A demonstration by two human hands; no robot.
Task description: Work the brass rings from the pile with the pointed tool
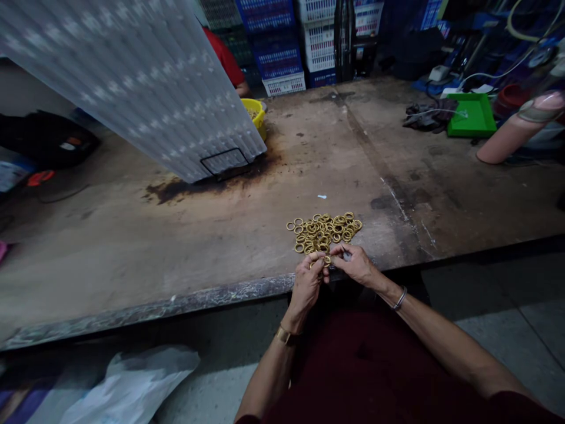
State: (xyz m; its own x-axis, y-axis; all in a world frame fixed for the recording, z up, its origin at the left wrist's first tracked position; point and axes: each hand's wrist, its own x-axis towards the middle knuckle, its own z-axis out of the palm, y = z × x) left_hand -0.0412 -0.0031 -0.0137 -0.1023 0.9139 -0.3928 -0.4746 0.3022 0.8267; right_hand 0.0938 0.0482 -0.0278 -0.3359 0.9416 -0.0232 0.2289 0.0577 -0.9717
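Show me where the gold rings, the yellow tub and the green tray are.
Gold rings [321, 240]: head view, near the middle of the pile.
Yellow tub [261, 125]: head view, on its outer wall.
Green tray [480, 116]: head view, on a bare part of its floor.

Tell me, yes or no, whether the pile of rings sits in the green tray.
No, the pile of rings lies directly on the tabletop, apart from the green tray.

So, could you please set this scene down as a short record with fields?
left hand: pinching a gold-coloured ring
right hand: fingers close to that ring; contact unclear
ring pile: loose on the table, just beyond both hands
wrists: watch on left, bracelet on right
yellow basin: partly behind the grey panel
green tray: far right
other person: red sleeve visible
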